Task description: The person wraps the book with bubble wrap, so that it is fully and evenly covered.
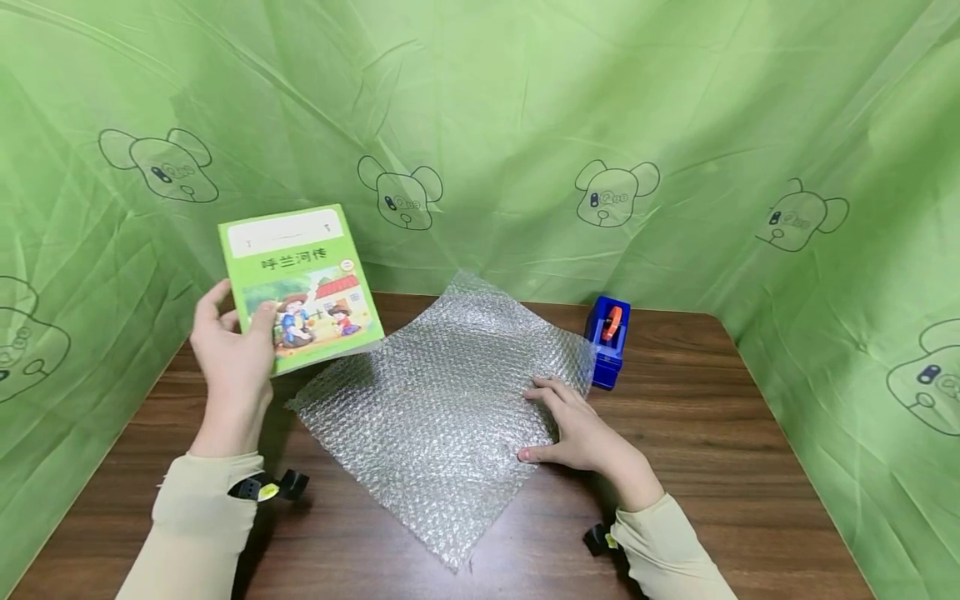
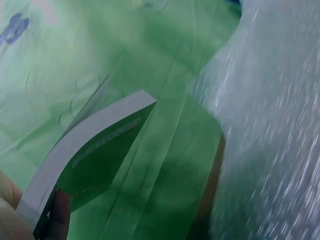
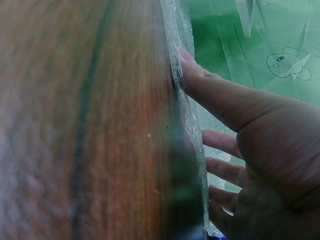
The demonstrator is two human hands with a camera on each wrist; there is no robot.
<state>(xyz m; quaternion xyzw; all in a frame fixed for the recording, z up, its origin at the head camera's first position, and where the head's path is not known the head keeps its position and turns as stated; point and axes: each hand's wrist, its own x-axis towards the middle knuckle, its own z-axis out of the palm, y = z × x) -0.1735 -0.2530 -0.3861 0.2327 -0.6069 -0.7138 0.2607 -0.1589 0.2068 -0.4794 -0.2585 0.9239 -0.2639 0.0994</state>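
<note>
My left hand (image 1: 234,342) holds a green paperback book (image 1: 303,287) by its lower left side, thumb on the illustrated cover and fingers behind. The book is raised at the left, its cover facing me; in the left wrist view the book (image 2: 95,130) bends slightly in the grip. A sheet of clear bubble wrap (image 1: 442,408) lies on the table, turned so one corner points toward me. On its right part rests my right hand (image 1: 581,425), fingers spread. The right wrist view shows the thumb and fingertips of that hand (image 3: 270,135) touching the wrap.
A blue tape dispenser (image 1: 607,346) with an orange-red roll stands at the back right, beside the wrap's right corner. Green fabric (image 1: 510,108) with bear-head drawings hangs behind and at both sides of the brown wooden table (image 1: 712,433).
</note>
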